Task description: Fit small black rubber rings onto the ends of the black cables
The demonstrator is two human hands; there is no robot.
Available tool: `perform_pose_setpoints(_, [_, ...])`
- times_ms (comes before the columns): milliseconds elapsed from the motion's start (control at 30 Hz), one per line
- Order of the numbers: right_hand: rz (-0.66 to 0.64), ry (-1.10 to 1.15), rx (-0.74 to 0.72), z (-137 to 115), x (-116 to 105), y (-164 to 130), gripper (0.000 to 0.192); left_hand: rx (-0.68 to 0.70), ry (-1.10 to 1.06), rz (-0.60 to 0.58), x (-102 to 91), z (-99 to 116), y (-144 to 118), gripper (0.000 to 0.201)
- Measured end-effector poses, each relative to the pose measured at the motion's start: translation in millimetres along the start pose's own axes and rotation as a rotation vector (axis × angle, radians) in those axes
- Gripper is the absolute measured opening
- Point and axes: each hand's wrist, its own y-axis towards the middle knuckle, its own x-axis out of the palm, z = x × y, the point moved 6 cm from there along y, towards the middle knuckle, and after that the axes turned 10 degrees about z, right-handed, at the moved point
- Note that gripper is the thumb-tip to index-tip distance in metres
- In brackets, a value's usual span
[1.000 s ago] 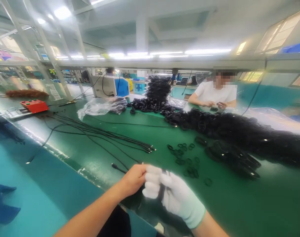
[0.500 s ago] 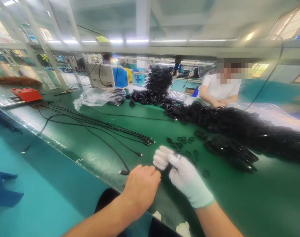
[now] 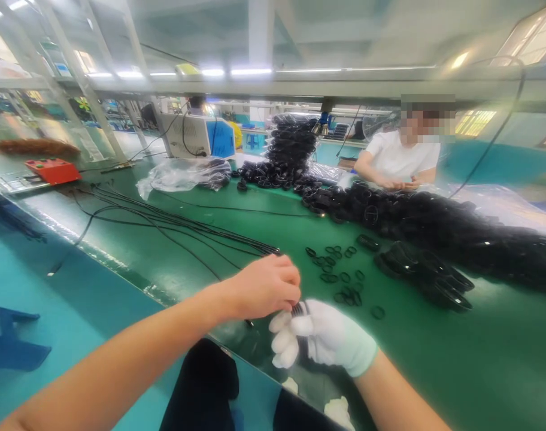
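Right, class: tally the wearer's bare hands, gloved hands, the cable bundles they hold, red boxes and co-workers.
Bare left hand: 1
Gloved right hand: 1
Held cable bundle: 1
Red box: 1
Co-worker: 1
Total: 5

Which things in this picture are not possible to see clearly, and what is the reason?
- Black bundle, head view: mostly wrapped by the gloved right hand and covered by the bare left hand; its form is unclear.
- Small black rings on the green table: too small for detail.
- Black coil pile: blurred, cut by the right edge.
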Motion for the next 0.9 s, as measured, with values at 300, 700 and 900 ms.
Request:
perform_pose_setpoints(300, [0.007, 0.142, -0.022, -2.8, 11.5, -2.4, 0.036, -0.685, -0.804, -0.027, 28.5, -27.6, -21.3, 0.009])
perform_pose_setpoints(700, [-0.012, -0.223, -0.099, -4.5, 18.2, -6.1, 0.032, -0.739, -0.983, 0.229, 49.5, -16.8, -51.5, 0.019])
perform_pose_setpoints(900, [-0.005, -0.447, -0.092, -13.2, 31.9, -8.5, 0.032, -0.809, -0.957, 0.525, 63.2, -12.7, -63.9, 0.016])
